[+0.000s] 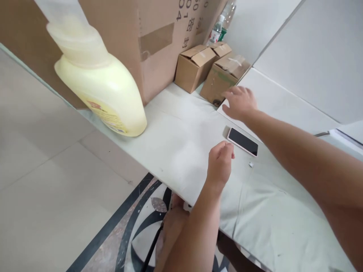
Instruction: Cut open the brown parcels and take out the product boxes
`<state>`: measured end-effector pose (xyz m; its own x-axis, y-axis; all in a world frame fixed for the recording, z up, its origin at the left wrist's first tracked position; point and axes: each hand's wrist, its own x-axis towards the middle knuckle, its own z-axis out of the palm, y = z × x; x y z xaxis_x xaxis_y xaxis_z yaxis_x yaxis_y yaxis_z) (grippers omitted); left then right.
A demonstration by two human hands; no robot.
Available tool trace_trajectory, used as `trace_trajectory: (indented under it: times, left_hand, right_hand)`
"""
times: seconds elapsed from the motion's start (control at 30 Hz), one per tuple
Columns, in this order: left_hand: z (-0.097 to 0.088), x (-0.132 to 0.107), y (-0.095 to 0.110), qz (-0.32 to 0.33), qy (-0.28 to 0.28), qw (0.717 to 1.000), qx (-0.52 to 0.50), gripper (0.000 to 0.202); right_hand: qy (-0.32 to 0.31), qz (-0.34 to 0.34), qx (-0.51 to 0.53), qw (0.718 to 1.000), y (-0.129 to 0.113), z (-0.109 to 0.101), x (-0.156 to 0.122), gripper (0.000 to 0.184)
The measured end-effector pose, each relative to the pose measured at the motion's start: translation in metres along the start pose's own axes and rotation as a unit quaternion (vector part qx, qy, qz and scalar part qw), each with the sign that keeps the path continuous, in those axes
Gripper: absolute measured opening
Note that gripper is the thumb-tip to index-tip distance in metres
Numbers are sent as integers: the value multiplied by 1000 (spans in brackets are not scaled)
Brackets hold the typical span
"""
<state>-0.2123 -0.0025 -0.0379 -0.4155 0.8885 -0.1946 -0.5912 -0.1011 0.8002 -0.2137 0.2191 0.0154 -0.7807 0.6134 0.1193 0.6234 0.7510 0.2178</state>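
My left hand [220,162] is curled closed above the pale table cover [181,151], and its fingers hide whatever may be in them. Just beyond it lies a phone [243,142] with a dark screen and a light rim. Farther back, my right hand [240,102] hovers with its fingers apart and nothing between them. It is close to a small cardboard box [221,81] and over the edge of a flat white object [231,117]; contact is unclear. A tiny pale scrap [251,164] rests near the phone.
A large yellow bottle [113,94] stands at the left table edge, before a big carton [159,45]. Another small box [194,68] and plastic bottles [217,30] stand at the back. A white panel [312,64] rises on the right; tiled floor [56,170] lies left.
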Motion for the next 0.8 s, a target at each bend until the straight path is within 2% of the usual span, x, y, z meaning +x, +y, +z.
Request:
trace_trajectory:
  times: [0.13, 0.27, 0.4, 0.57, 0.73, 0.8]
  left_hand:
    - [-5, 9, 8, -8, 19, 999, -41, 37]
    - [-5, 5, 11, -32, 11, 997, -64, 36]
    - [-11, 2, 14, -24, 16, 996, -86, 36]
    - [-14, 5, 16, 20, 43, 994, -103, 34]
    - [-9, 4, 10, -2, 31, 994, -104, 33]
    - [-8, 3, 9, 1, 33, 994, -103, 33]
  right_hand:
    - [-16, 12, -111, 994, -7, -17, 50, 53]
    - [-56, 59, -149, 985, -10, -29, 72, 49]
    - [-91, 103, -115, 984, -17, -28, 76, 50]
    - [-63, 98, -83, 990, -21, -23, 70, 50]
    - [-38, 99, -64, 992, -22, -21, 65, 64]
    - [-37, 103, -66, 992, -23, -21, 65, 64]
